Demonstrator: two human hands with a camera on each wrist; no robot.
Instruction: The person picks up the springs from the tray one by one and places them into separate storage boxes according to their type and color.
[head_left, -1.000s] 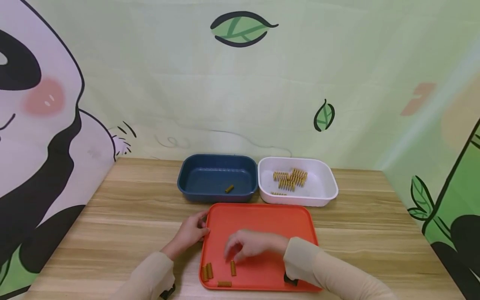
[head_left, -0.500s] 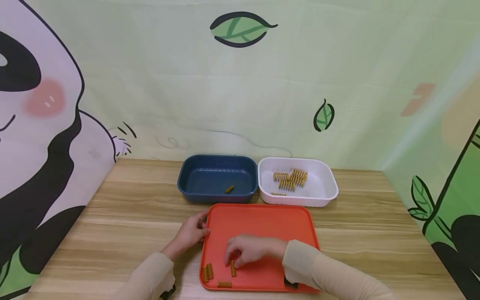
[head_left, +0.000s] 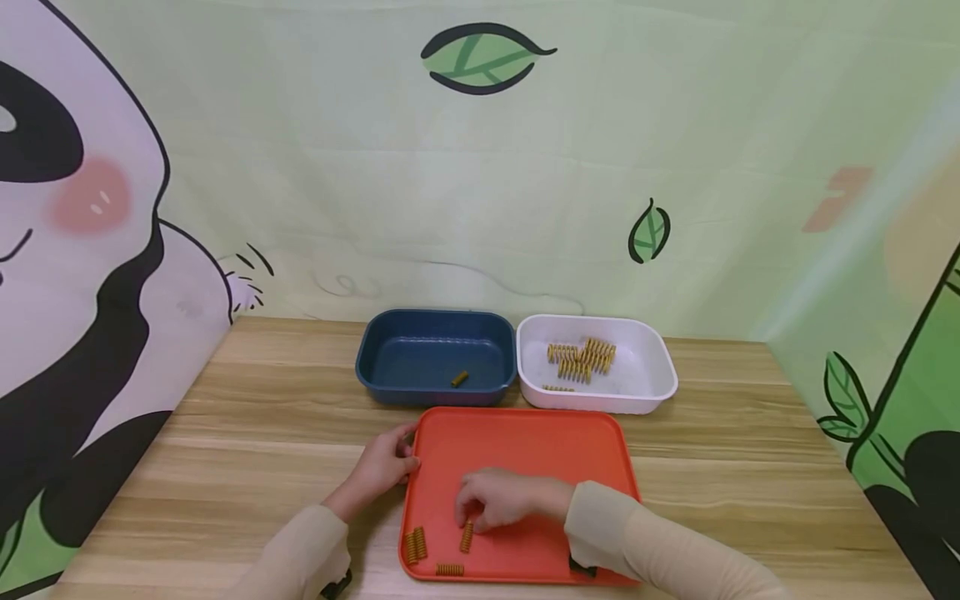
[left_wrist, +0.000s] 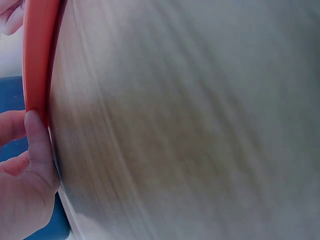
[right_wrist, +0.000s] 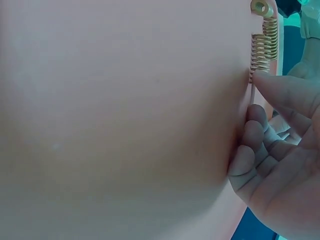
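Note:
My left hand grips the left rim of the red tray, with the thumb against the edge in the left wrist view. Over the tray, my right hand pinches the upper end of a brass coil spring that lies on the surface, tilted slightly. The right wrist view has my thumb at a spring's end, while the other fingers are bent beneath. Two springs lie side by side in the tray's near left corner, and another spring lies along the near rim.
Behind the tray stand a dark blue bin holding one small brass cylinder, and a white bin holding several springs. The wooden table meets a printed cloth backdrop.
My right hand came down onto the spring, then shifted slightly right. The spring's upper end turned a little to the right. My left hand stays on the rim.

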